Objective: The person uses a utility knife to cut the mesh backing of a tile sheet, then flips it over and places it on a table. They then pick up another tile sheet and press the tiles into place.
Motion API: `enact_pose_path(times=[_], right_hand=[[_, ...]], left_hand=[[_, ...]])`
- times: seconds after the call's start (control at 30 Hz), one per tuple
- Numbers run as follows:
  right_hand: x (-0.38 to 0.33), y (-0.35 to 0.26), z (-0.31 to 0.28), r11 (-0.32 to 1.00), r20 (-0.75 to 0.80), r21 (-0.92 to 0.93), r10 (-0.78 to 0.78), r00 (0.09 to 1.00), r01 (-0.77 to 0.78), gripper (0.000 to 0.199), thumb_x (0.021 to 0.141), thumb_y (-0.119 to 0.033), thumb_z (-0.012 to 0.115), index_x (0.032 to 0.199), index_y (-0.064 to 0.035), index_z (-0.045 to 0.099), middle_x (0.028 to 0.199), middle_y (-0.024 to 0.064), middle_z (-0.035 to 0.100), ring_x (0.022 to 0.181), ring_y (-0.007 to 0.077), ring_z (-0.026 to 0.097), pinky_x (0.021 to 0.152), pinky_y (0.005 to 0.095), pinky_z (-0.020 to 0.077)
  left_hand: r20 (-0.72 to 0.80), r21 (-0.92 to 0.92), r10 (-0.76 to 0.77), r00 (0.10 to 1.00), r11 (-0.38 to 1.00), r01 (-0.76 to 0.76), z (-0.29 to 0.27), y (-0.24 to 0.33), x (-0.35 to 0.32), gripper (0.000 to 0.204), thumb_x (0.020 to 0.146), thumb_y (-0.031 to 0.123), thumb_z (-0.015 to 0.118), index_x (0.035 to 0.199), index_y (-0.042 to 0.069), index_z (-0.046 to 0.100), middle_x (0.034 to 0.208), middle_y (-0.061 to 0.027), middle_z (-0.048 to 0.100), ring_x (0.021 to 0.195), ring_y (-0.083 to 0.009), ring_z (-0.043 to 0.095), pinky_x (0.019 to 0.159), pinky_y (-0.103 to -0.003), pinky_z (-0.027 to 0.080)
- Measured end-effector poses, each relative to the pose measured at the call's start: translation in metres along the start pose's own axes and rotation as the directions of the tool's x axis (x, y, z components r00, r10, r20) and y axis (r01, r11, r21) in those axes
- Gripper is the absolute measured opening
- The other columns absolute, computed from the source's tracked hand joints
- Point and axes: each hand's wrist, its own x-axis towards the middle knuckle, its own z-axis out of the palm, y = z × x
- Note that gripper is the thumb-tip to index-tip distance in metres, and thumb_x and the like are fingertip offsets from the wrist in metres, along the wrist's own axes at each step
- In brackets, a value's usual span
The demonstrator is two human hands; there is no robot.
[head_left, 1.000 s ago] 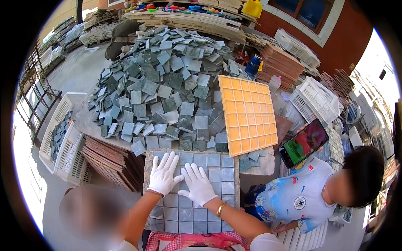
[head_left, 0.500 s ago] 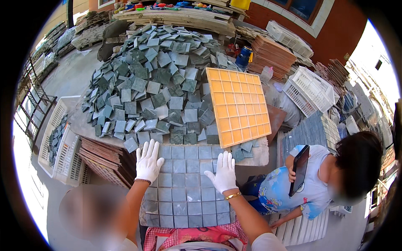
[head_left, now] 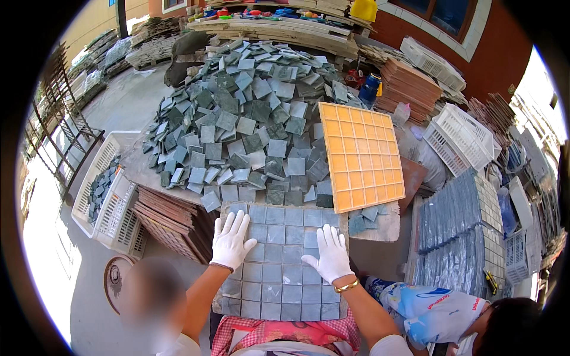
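In front of me lies a square panel of blue-grey stone tiles (head_left: pixel 272 254), set in even rows with thin gaps between them. My left hand (head_left: pixel 230 242), in a white glove, rests flat over the panel's left part with its fingers spread. Over the right part lies my right hand (head_left: pixel 331 256), gloved too, fingers stretched forward and thumb pointing inward. Neither hand grips anything. Just beyond the panel rises a big heap of loose square grey-green tiles (head_left: pixel 237 121). A yellow grid tray (head_left: pixel 363 160) leans against the heap's right side.
Left of the panel stand brown stacked trays (head_left: pixel 169 222) and a white crate (head_left: pixel 122 204) holding tiles. On the right are stacked tile panels (head_left: pixel 448 222), white crates (head_left: pixel 460 136) and a person in a printed shirt (head_left: pixel 436 308). A blue jug (head_left: pixel 370 88) stands behind the yellow tray.
Both hands have slid slightly nearer to me over the panel. The person at the right has moved lower, and the dark tablet they held is out of sight. The whole view has shifted.
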Motion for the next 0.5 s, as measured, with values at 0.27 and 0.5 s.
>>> enact_pose_path(times=[0.27,0.5], right_hand=[[0.017,-0.037,0.024,0.994,-0.068,0.044,-0.096,0.993,0.099,0.088,0.077,-0.053,0.068,0.136,0.0041,0.038,0.142,0.0256,0.038,0.134,0.0394,0.032,0.109,0.0511,0.0259],[0.024,-0.059,0.030,0.993,-0.030,0.039,-0.108,0.994,0.109,0.092,0.076,-0.055,0.067,0.139,0.0044,0.036,0.144,0.0263,0.035,0.136,0.0408,0.029,0.111,0.0521,0.0227]], left_hand=[[-0.058,-0.077,0.156,0.986,0.984,-0.160,0.000,-0.008,0.037,0.067,0.083,0.044,0.062,0.136,0.007,0.046,0.142,-0.0102,0.045,0.133,-0.0275,0.038,0.112,-0.047,0.024],[-0.009,-0.179,0.388,0.922,0.906,-0.383,-0.010,-0.041,0.016,0.069,0.078,0.037,0.068,0.134,0.002,0.045,0.140,-0.0140,0.045,0.130,-0.0297,0.040,0.110,-0.047,0.027]])
